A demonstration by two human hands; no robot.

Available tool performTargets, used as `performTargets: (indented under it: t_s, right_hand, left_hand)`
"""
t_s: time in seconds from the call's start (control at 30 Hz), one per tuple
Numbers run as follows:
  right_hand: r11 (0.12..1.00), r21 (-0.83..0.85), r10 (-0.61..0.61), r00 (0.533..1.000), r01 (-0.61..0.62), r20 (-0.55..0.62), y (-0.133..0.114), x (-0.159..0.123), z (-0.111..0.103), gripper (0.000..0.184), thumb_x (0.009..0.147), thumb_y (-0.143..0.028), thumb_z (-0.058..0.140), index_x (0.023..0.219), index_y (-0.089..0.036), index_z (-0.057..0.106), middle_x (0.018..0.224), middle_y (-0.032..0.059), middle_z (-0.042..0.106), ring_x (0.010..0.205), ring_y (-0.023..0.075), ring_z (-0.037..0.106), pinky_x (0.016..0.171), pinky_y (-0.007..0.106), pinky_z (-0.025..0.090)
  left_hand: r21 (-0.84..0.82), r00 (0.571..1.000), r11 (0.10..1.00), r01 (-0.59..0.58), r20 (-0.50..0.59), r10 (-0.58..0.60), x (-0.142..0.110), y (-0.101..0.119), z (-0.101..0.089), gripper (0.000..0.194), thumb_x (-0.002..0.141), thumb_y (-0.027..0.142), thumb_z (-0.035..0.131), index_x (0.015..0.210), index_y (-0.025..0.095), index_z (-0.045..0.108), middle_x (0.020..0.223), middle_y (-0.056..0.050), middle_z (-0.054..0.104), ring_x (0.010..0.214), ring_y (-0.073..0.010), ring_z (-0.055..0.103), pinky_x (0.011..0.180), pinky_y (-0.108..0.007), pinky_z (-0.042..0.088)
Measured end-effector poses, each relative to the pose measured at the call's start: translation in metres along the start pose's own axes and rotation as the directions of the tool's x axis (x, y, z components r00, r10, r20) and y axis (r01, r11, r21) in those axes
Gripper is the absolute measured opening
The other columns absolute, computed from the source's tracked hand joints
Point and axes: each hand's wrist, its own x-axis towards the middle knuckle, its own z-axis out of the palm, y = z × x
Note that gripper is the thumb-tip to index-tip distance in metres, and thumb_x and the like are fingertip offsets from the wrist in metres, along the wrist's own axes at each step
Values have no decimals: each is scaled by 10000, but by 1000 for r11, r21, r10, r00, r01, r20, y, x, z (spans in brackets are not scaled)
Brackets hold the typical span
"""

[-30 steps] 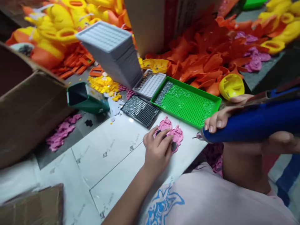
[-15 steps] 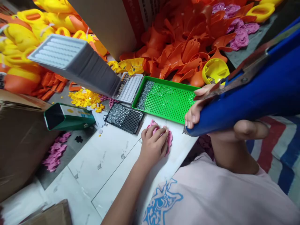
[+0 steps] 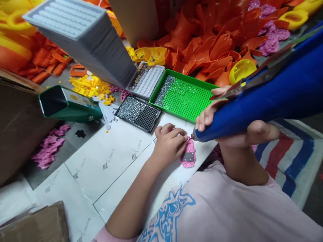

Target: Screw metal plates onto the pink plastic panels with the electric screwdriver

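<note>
A pink plastic part (image 3: 189, 148) with a dark grey rectangle on it lies on the white board (image 3: 121, 174). My left hand (image 3: 169, 143) rests beside it, fingers curled and fingertips gripping its upper left edge. Wrapped around a blue electric screwdriver (image 3: 242, 111) is my right hand (image 3: 238, 139). The tool is tilted, its tip at the pink part's upper end near my left fingertips. Whether the tip touches a screw is too small to tell. Just beyond sit a black tray (image 3: 148, 116) and a green tray (image 3: 186, 112), both holding small metal screws.
A tall stack of grey trays (image 3: 83, 43) stands behind, beside a tray of button cells (image 3: 148, 80). Orange parts (image 3: 207, 43), yellow pieces (image 3: 88, 89) and pink parts (image 3: 50, 146) lie in heaps. A green container (image 3: 70, 104) and a cardboard box (image 3: 20, 131) are left.
My left hand has shifted off the pink part to its upper edge, exposing the grey rectangle. The screwdriver tip has come to the part from the green tray's corner. The camera view has shifted.
</note>
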Motion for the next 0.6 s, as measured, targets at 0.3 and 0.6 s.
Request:
performTargets:
  t_s: [0.3, 0.6]
  right_hand:
    - [998, 3, 68, 997, -68, 37, 13, -6, -11, 495, 673, -497, 696, 1080, -231, 606, 727, 57, 647, 603, 234, 619, 599, 413, 513]
    - [988, -153, 18, 998, -8, 67, 7, -7, -2, 451, 712, -513, 677, 1084, -263, 629, 691, 20, 617, 571, 219, 596, 577, 400, 488]
  left_hand:
    - [-31, 996, 997, 77, 40, -76, 0, 1, 3, 91, 901, 264, 549, 880, 194, 604, 785, -15, 674, 894, -213, 488, 778, -396, 233]
    - [-15, 999, 999, 32, 31, -31, -2, -3, 8, 181, 919, 275, 521, 780, 194, 602, 870, 1, 711, 942, -218, 505, 797, -413, 234]
